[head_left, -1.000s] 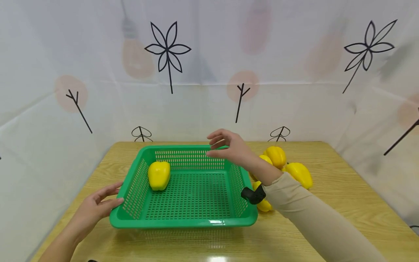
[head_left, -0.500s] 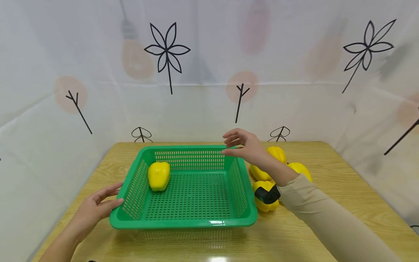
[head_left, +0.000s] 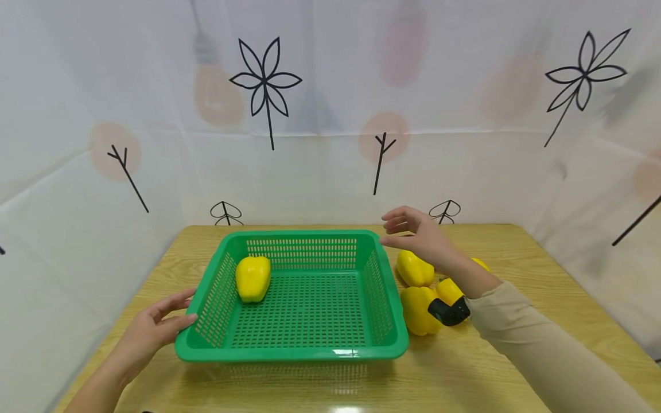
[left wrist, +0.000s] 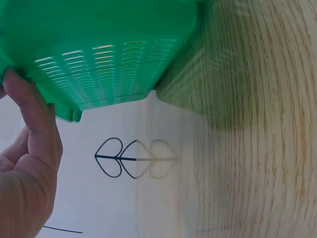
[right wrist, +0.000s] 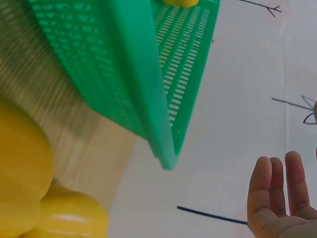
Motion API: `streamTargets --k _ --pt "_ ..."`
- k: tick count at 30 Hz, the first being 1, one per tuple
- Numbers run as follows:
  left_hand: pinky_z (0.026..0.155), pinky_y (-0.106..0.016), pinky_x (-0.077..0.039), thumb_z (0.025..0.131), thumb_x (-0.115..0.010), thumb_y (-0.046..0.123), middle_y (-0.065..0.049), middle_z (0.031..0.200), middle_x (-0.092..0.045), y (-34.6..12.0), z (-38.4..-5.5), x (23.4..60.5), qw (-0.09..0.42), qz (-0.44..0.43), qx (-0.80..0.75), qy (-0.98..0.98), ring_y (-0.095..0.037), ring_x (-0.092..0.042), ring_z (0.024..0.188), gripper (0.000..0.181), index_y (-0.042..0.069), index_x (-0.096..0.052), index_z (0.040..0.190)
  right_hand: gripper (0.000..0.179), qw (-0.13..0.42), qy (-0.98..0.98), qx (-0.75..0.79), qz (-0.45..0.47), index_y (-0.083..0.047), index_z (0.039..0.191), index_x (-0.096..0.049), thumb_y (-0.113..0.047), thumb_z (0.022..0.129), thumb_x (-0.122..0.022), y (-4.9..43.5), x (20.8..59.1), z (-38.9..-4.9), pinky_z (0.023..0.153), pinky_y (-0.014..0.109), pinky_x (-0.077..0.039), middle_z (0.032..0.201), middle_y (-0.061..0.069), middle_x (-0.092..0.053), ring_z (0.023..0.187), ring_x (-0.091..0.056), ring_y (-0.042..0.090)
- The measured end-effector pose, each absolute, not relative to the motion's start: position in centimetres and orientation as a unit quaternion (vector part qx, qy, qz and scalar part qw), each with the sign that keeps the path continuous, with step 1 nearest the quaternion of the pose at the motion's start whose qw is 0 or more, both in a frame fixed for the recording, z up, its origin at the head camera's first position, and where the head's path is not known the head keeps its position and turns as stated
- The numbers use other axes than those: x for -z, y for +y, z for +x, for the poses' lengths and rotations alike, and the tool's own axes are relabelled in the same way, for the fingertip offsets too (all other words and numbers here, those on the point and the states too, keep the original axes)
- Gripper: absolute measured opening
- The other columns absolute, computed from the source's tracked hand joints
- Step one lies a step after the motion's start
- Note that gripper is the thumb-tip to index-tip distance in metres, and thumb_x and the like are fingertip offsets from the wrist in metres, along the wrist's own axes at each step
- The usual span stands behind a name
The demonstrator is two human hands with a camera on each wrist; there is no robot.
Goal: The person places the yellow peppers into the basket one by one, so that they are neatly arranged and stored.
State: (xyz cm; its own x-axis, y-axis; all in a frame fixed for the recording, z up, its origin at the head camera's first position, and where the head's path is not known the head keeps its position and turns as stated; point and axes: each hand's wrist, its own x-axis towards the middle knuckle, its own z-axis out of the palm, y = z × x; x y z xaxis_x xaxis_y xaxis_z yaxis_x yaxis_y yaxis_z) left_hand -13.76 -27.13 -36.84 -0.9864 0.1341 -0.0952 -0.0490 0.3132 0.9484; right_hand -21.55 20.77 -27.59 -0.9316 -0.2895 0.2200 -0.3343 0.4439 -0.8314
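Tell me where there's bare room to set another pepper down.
Inside the green basket, the floor right of the yellow pepper is bare. On the table, there is room between the loose peppers and the right edge, beyond the right sleeve. It is crowded just right of the green basket, where the loose peppers cluster near the right hand.

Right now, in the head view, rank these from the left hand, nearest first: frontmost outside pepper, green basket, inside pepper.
From the left hand:
1. Green basket: held at left rim.
2. Inside pepper: basket's left part.
3. Frontmost outside pepper: beyond basket's right side.
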Motion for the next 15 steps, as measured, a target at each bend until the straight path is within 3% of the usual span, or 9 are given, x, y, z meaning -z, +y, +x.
streamTargets --k 15 --pt "0.079 -0.032 -0.051 0.091 -0.062 0.025 -0.02 0.135 -0.035 -27.1 -13.7 37.0 0.072 0.024 -0.586 0.807 -0.011 -0.06 0.099 0.063 0.007 -0.033 0.144 0.043 0.037 -0.863 -0.476 0.162 -0.002 0.122 -0.051 -0.021 0.087 -0.068 24.7 29.2 -21.2 0.083 0.024 -0.047 0.119 0.016 -0.053 0.11 -0.051 0.028"
